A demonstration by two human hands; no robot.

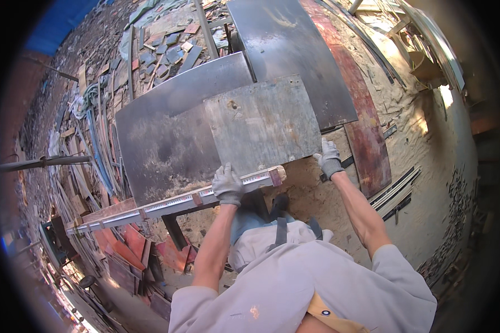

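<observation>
A worn grey panel point(266, 122) with stains and a small dark hole near its far left corner lies over a larger dark panel point(161, 139). My left hand point(228, 185), in a grey glove, grips the grey panel's near edge, just above a rail with a measuring scale point(172, 204). The undersides of those fingers are hidden. At the panel's near right corner, my gloved right hand point(329, 158) is closed on the edge with the thumb toward the panel. Under the grey panel's near right part, sandy ground shows.
Another dark panel point(294, 50) extends away at the far side, beside a long reddish board point(366, 133). Scattered offcuts point(166, 55) cover the ground at far left. Several thin strips point(395, 191) lie at right. Red scraps point(133, 250) are heaped below the rail.
</observation>
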